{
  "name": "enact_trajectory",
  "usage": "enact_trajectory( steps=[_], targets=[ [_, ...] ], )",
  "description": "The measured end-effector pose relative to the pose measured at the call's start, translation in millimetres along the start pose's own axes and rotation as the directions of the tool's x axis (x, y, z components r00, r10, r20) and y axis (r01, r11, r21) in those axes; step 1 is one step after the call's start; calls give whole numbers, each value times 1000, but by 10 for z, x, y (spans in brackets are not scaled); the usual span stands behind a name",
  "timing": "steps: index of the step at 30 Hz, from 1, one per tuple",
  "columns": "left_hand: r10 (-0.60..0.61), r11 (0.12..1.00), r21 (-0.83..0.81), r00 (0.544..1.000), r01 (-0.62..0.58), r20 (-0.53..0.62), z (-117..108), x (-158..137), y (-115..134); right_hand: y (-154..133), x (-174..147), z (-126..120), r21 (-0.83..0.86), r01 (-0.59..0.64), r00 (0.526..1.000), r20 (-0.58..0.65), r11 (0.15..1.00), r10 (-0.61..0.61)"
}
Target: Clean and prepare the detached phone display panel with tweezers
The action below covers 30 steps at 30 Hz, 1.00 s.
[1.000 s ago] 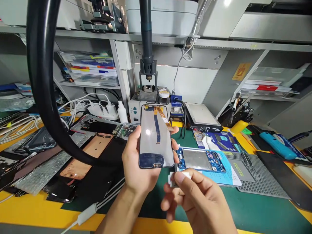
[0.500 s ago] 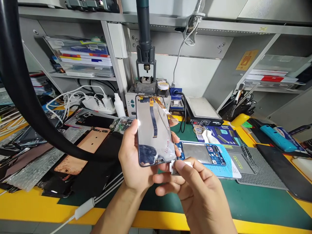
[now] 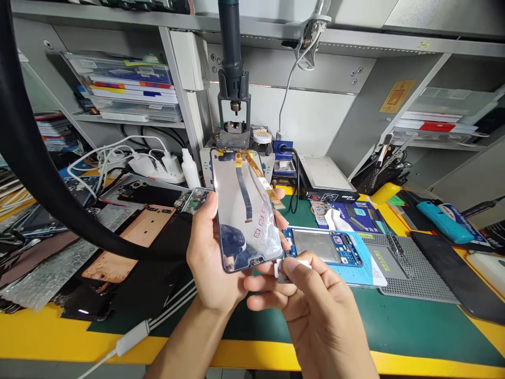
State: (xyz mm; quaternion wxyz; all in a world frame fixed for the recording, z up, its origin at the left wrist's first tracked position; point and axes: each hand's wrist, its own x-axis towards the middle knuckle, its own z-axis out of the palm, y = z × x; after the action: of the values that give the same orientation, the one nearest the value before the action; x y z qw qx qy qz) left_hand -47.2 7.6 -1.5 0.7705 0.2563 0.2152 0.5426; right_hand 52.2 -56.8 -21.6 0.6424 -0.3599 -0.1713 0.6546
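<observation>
While the left hand (image 3: 207, 263) clasps a glossy rectangular phone screen (image 3: 258, 205), thumb and fingers of the right hand (image 3: 315, 295) pinching a small white piece (image 3: 281, 272) by the screen's lower edge, metal-plated blue frame (image 3: 317, 246) to the screen's right.

Your bare left hand (image 3: 207, 258) is cupped palm up in a hold, its left thumb (image 3: 207, 208) raised along one side, its left fingertips (image 3: 281, 220) curled up opposite. Your bare left forearm (image 3: 189, 339) slants up behind it. Just to its right, your bare right hand (image 3: 319, 300) pinches, right thumb (image 3: 302, 273) angled inward, lower right fingers (image 3: 270, 301) reaching loosely bent toward your left hand; whether they touch is unclear.
</observation>
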Motion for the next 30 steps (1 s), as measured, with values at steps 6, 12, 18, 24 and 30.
enact_trajectory(
  steps=[6,12,18,24,30],
  targets=[
    [32,999,40,999,-31,-21,30,-1,-6,-1,-17,36,43,32,999,7,999,-32],
    [69,996,67,996,-66,-51,35,-3,-28,18,6,17,46,43,999,6,998,-44],
    [55,997,48,998,-54,-36,14,7,-29,42,33,-9,59,75,996,38,995,-77],
    [48,999,28,996,-46,-75,37,-4,-22,26,7,26,56,55,998,6,997,-55],
    [17,1000,12,997,-17,-77,39,-5,-13,64,38,-4,74,60,998,19,995,-62]
  ],
)
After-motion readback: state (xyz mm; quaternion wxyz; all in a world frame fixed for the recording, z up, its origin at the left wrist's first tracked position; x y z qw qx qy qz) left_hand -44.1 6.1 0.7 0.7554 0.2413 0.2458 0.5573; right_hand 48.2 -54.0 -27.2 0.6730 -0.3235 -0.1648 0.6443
